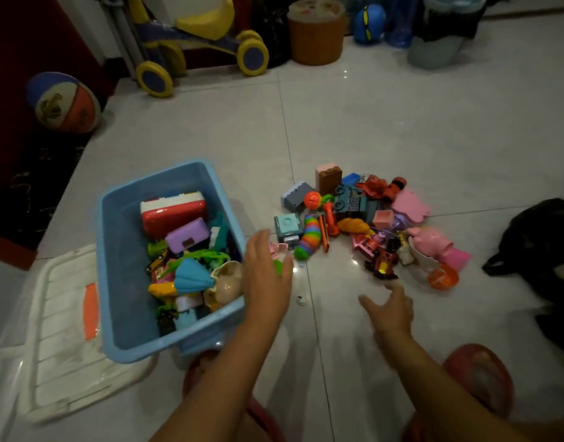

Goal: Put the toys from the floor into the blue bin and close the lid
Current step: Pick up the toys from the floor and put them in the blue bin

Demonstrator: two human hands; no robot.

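- Head view: the blue bin (124,266) stands open on the tiled floor. Its long axis runs from the person away into the room, with the far end leaning a little to the right.
- The bin is partly filled. A red and white case (173,212) lies at its far end, a purple case (186,239) is just nearer than that, and small mixed toys are heaped towards the near right corner.
- The white lid (60,330) lies flat on the floor against the bin's left side, its orange latch facing up.
- The loose toys (354,199) lie in a heap to the right of the bin, apart from it. A rainbow slug (306,237) is on the side nearest the bin and a pink pig (434,240) on the far side.
- The left hand (268,272) is just beside the bin's right rim, back up and fingers nearly straight. A pink and green piece shows past the fingertips, and I cannot tell whether the hand touches it.
- The right hand (392,307) is further right of the bin, at the near edge of the heap. Its fingers are spread wide and it holds nothing.
- A basketball (63,102) sits well beyond the bin, to the left.
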